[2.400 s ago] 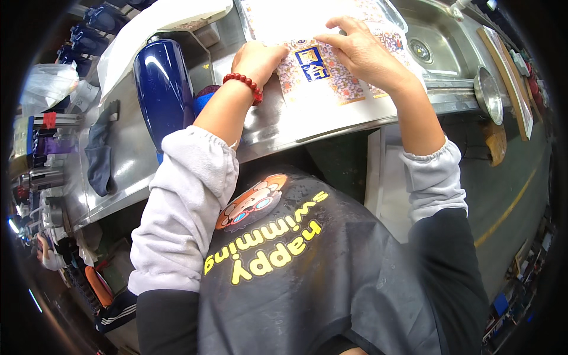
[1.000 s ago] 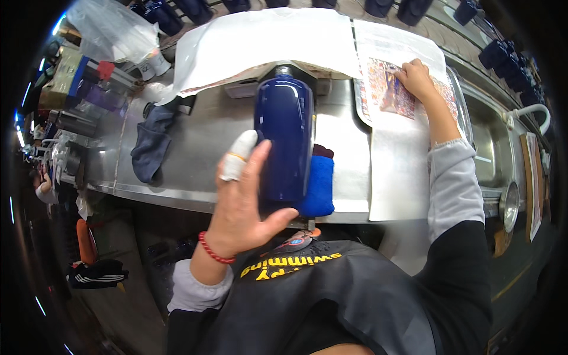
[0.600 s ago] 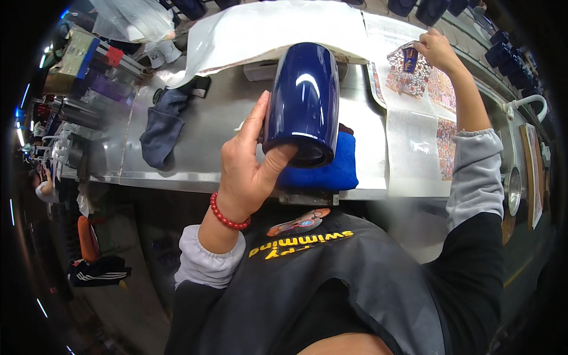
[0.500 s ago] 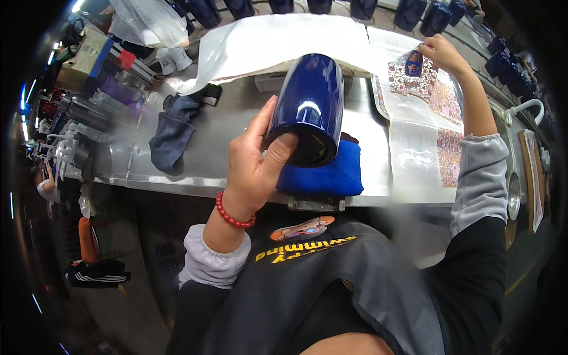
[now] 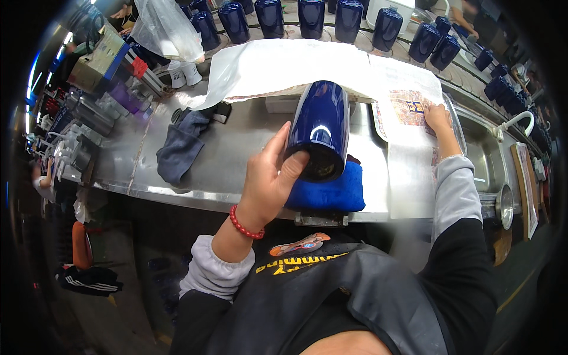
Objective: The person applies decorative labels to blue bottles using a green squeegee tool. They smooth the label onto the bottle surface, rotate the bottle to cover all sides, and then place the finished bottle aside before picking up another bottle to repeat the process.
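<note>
My left hand [image 5: 269, 171] is closed around a glossy dark blue bottle [image 5: 322, 118], thumb at its base and fingers along its left side. The bottle is tilted, its dark underside toward me, above a folded bright blue cloth [image 5: 328, 192]. My right hand [image 5: 438, 117] is over a printed sheet [image 5: 405, 133] on the right of the bench. Its fingers are pressed together at the right edge of a small blue and gold decal [image 5: 416, 107]. The fingertips are partly hidden.
White paper [image 5: 290, 59] covers the bench's back part. Dark blue bottles [image 5: 311, 18] stand in a row behind it. A grey cloth [image 5: 183, 145] lies left on the metal bench [image 5: 236, 139]. At the right are a sink [image 5: 488, 151] with a white tap [image 5: 520, 120].
My right hand has come nearer and lower, to the print's right side; the decal looks flatter against the sheet. My left hand still holds the bottle. The whole view has shifted.
</note>
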